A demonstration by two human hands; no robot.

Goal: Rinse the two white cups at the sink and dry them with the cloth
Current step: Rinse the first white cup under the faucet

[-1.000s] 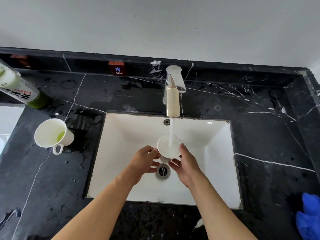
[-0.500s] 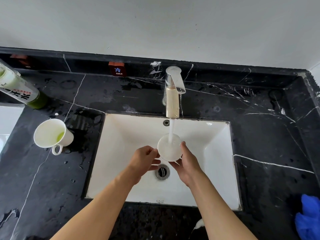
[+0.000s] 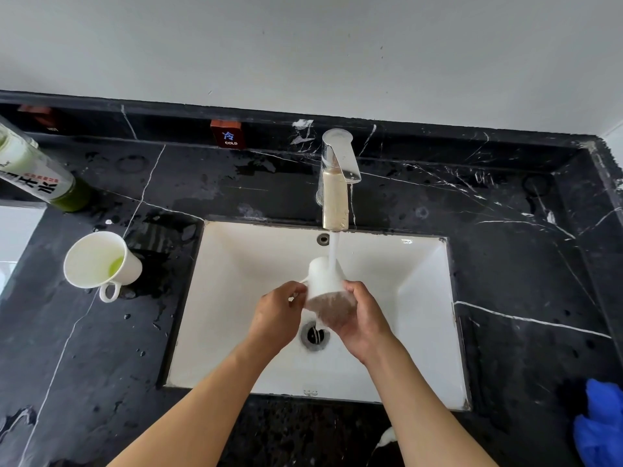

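Rinsing of the first white cup [image 3: 324, 281] is under way, by my reading. It sits tilted over the sink [image 3: 236, 298], its base up under the water running from the faucet [image 3: 337, 176] and its mouth turned toward the person. The left hand [image 3: 274, 318] pinches it at the handle side; the right hand [image 3: 365, 318] cups round its rim end. The second white cup [image 3: 97, 259] stands on the black surface [image 3: 505, 264] to the left of the sink, green liquid in its bottom, so it looks unrinsed. The blue cloth [image 3: 601, 429] lies right of the sink, untouched; drying of both cups remains.
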